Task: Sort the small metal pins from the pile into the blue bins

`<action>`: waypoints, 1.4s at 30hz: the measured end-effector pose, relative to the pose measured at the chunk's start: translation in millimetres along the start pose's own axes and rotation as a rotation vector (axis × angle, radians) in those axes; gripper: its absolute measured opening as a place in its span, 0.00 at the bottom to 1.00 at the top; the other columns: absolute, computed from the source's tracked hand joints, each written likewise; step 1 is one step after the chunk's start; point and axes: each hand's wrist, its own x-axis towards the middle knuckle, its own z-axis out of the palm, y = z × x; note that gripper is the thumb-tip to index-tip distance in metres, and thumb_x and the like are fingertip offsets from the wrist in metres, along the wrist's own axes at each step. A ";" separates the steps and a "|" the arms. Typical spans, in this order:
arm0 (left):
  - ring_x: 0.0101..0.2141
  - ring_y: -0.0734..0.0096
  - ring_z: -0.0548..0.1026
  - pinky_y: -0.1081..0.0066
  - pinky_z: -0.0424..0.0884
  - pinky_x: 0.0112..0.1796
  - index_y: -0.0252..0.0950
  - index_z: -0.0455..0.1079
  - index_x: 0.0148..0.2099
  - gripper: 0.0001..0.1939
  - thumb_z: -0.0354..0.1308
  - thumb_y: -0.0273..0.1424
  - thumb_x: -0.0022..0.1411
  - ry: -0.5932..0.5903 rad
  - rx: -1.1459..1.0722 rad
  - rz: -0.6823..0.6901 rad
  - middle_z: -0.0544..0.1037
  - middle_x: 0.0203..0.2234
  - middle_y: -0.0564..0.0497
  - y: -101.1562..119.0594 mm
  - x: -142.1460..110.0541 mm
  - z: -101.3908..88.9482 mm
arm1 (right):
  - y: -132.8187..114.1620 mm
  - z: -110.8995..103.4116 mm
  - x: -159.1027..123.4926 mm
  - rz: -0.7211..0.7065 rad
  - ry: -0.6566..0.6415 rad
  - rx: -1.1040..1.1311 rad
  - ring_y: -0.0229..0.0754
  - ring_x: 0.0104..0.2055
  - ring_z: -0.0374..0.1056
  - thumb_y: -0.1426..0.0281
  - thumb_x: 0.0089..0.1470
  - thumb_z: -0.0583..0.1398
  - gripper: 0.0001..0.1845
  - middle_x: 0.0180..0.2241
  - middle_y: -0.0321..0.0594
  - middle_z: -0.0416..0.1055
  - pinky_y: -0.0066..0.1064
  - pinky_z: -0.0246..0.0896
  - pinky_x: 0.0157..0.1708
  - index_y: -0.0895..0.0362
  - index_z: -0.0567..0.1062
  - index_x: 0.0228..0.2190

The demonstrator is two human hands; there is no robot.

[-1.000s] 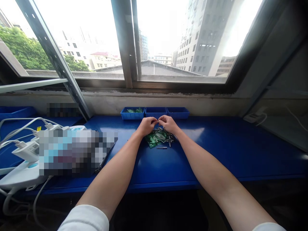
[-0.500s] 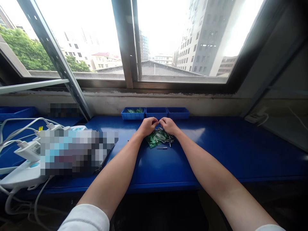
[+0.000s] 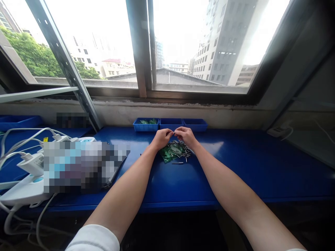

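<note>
My left hand and my right hand meet fingertip to fingertip above the blue table. Both are closed in a pinch, and a tiny dark piece, too small to name, shows between them. Beneath the hands lies a crumpled green plastic bag. Slim metal pieces that look like rivets or pins are heaped over its right part. One pointed, pen-like metal piece rests apart, just in front of the pile.
Behind the hands, three joined blue bins stand against the wall; green plastic shows in the left one. White power strips with plugs and cables crowd the left side, beside a blurred-out object. A metal shelf post slants up at left.
My right hand's fingers have lifted and spread slightly, and the small dark piece now shows between the fingertips. The whole view has shifted a little. The pile looks much the same.
</note>
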 end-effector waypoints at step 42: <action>0.39 0.65 0.74 0.71 0.68 0.43 0.34 0.72 0.43 0.12 0.51 0.29 0.59 0.029 0.244 -0.105 0.77 0.37 0.47 -14.7 1.5 6.5 | 17.0 -17.8 3.5 -0.251 0.349 -0.694 0.49 0.47 0.57 0.74 0.42 0.55 0.13 0.39 0.44 0.69 0.40 0.53 0.48 0.58 0.76 0.32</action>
